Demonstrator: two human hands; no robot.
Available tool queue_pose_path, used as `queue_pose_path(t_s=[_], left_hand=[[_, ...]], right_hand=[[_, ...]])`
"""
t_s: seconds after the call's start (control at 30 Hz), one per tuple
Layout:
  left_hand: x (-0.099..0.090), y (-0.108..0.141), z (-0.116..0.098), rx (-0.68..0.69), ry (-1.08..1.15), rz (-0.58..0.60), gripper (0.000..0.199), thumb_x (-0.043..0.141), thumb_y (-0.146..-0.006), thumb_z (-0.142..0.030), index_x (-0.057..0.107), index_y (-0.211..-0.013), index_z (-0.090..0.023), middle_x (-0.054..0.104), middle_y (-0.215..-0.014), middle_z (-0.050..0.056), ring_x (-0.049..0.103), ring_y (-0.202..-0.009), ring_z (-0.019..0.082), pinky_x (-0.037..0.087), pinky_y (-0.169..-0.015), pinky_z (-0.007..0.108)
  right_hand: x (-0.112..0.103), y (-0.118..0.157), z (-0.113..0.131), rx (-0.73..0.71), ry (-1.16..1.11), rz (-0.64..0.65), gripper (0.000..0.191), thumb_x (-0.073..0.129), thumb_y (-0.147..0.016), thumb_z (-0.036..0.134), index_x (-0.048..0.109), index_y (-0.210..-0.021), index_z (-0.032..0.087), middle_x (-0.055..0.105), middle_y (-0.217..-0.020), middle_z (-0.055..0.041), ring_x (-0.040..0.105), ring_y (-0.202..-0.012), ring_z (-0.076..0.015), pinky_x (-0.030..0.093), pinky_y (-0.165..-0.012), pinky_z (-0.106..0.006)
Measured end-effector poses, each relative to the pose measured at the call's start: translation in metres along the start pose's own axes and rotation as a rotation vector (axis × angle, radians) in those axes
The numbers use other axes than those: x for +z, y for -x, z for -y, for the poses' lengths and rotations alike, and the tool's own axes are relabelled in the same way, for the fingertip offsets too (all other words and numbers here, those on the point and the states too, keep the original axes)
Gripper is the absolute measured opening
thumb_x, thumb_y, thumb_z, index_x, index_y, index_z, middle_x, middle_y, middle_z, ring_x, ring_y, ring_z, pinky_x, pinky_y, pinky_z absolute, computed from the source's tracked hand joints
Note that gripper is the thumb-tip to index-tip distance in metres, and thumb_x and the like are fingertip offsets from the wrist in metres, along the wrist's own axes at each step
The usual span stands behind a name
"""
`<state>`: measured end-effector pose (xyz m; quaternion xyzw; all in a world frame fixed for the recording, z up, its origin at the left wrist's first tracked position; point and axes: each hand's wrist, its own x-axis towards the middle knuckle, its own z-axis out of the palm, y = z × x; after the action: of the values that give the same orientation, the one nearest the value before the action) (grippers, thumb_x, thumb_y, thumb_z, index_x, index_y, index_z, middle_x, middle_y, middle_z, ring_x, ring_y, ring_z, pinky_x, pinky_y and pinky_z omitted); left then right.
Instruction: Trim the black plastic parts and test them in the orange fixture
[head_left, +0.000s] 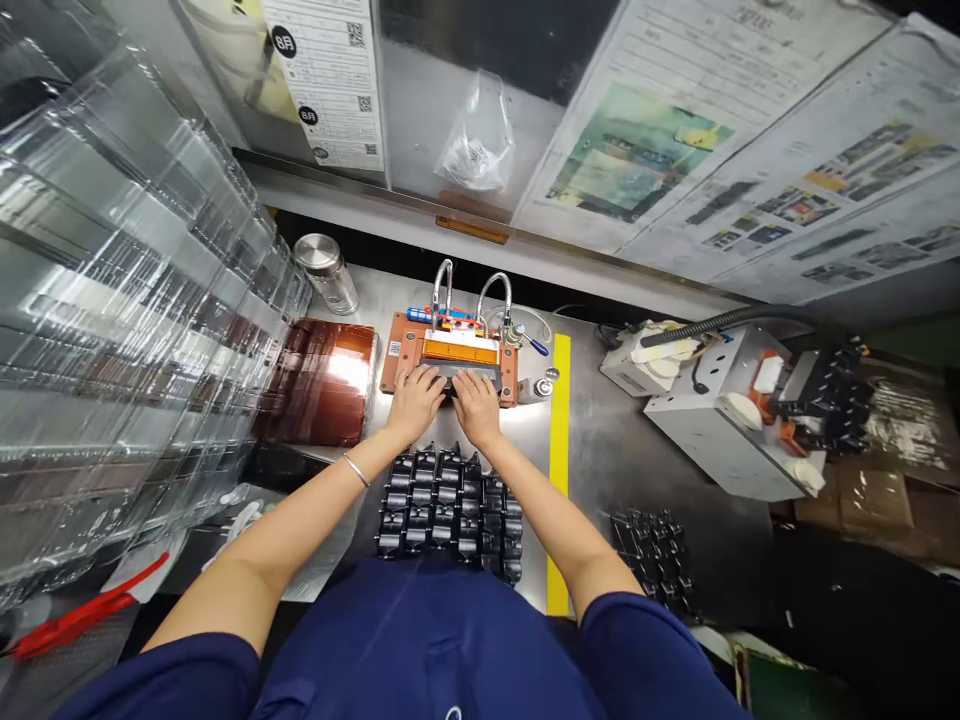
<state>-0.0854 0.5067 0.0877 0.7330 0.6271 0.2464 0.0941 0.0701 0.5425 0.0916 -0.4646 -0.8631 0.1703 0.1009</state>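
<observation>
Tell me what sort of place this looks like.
Probably a factory assembly workstation: both hands work at a brown fixture, rows of black parts lie on the metal bench, and printed instruction-like sheets hang above.

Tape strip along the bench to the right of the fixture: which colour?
Solid yellow; the tape strip shows in the head view.

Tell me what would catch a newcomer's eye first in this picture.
Probably the bright yellow stripe running down the metal bench to the right of the rows of black parts. Next, the two hands, left and right, together at the near side of the reddish-brown fixture in the middle. Far left, a tall wall of clear plastic packs looms over everything.
</observation>
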Motion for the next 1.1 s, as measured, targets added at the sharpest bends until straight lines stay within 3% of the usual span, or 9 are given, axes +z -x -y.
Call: queue_pose_path(t_s=[0.13, 0.27, 0.4, 0.5, 0.63, 0.8, 0.87, 1.0, 1.1], left_hand=[[0.016, -0.022, 0.029, 0.061, -0.057, 0.057, 0.025, 0.050, -0.090, -0.020, 0.068, -0.108, -0.021, 0.064, -0.120, 0.012, 0.055, -0.116, 0.029, 0.034, -0.104, 0.055], [0.028, -0.041, 0.048, 0.086, -0.004, 0.061, 0.027, 0.049, -0.090, -0.018, 0.067, -0.111, -0.021, 0.063, -0.124, 0.012, 0.054, -0.118, 0.028, 0.034, -0.104, 0.054], [0.035, -0.045, 0.053, 0.087, 0.015, 0.083, 0.030, 0.048, -0.091, -0.017, 0.067, -0.114, -0.019, 0.062, -0.124, 0.014, 0.053, -0.119, 0.030, 0.036, -0.103, 0.054], [0.037, -0.042, 0.052, 0.073, 0.026, 0.088, 0.032, 0.047, -0.091, -0.015, 0.067, -0.116, -0.019, 0.061, -0.127, 0.014, 0.051, -0.122, 0.030, 0.036, -0.103, 0.054], [0.036, -0.041, 0.051, 0.054, 0.061, 0.081, 0.032, 0.046, -0.091, -0.017, 0.067, -0.115, -0.020, 0.060, -0.128, 0.014, 0.050, -0.124, 0.029, 0.032, -0.107, 0.053], [0.028, -0.046, 0.052, -0.029, 0.160, 0.082, 0.028, 0.049, -0.091, -0.030, 0.069, -0.108, -0.020, 0.064, -0.121, 0.011, 0.053, -0.119, 0.028, 0.036, -0.106, 0.048], [0.023, -0.053, 0.050, -0.186, 0.204, 0.055, 0.034, 0.050, -0.090, -0.037, 0.067, -0.113, -0.018, 0.063, -0.124, 0.013, 0.052, -0.119, 0.029, 0.036, -0.106, 0.048], [0.015, -0.069, 0.039, -0.630, 0.174, 0.055, 0.051, 0.058, -0.084, -0.041, 0.059, -0.123, -0.009, 0.044, -0.143, 0.022, 0.038, -0.132, 0.039, 0.025, -0.110, 0.057], [0.009, -0.060, 0.026, -0.733, 0.224, 0.111, 0.051, 0.066, -0.077, -0.037, 0.059, -0.117, -0.008, 0.045, -0.139, 0.027, 0.036, -0.133, 0.042, 0.026, -0.109, 0.057]], right_hand=[[-0.004, -0.005, -0.035, -0.026, -0.062, -0.042, 0.033, 0.045, -0.093, 0.028, 0.065, -0.116, 0.016, 0.059, -0.127, -0.0112, 0.048, -0.126, -0.0216, 0.036, -0.110, -0.044], [-0.042, -0.020, -0.084, 0.271, 0.098, -0.107, 0.039, 0.041, -0.093, 0.030, 0.062, -0.120, 0.013, 0.059, -0.123, -0.0147, 0.051, -0.116, -0.0240, 0.040, -0.104, -0.043], [-0.075, -0.044, -0.117, 0.545, 0.370, 0.089, 0.043, 0.046, -0.090, 0.025, 0.056, -0.129, 0.009, 0.053, -0.128, -0.0208, 0.052, -0.112, -0.0285, 0.045, -0.092, -0.040], [-0.092, -0.064, -0.130, 0.551, 0.477, 0.283, 0.036, 0.040, -0.092, 0.017, 0.064, -0.117, 0.011, 0.061, -0.112, -0.0208, 0.058, -0.099, -0.0263, 0.046, -0.081, -0.035], [-0.106, -0.081, -0.141, 0.522, 0.493, 0.290, 0.037, 0.036, -0.091, 0.011, 0.067, -0.111, 0.012, 0.062, -0.108, -0.0195, 0.057, -0.101, -0.0279, 0.044, -0.081, -0.036], [-0.096, -0.073, -0.127, 0.545, 0.358, 0.090, 0.037, 0.037, -0.090, 0.015, 0.066, -0.113, 0.009, 0.057, -0.119, -0.0209, 0.054, -0.108, -0.0284, 0.044, -0.088, -0.037], [-0.080, -0.063, -0.107, 0.549, 0.201, 0.024, 0.038, 0.039, -0.092, 0.022, 0.062, -0.121, 0.012, 0.058, -0.121, -0.0179, 0.055, -0.108, -0.0271, 0.044, -0.091, -0.037], [-0.046, -0.042, -0.062, 0.587, -0.172, 0.081, 0.051, 0.046, -0.089, 0.031, 0.047, -0.138, 0.016, 0.064, -0.114, -0.0115, 0.061, -0.100, -0.0244, 0.047, -0.092, -0.037], [-0.039, -0.019, -0.041, 0.614, -0.257, 0.077, 0.066, 0.052, -0.082, 0.030, 0.037, -0.145, 0.015, 0.062, -0.117, -0.0125, 0.062, -0.098, -0.0259, 0.048, -0.093, -0.042]])
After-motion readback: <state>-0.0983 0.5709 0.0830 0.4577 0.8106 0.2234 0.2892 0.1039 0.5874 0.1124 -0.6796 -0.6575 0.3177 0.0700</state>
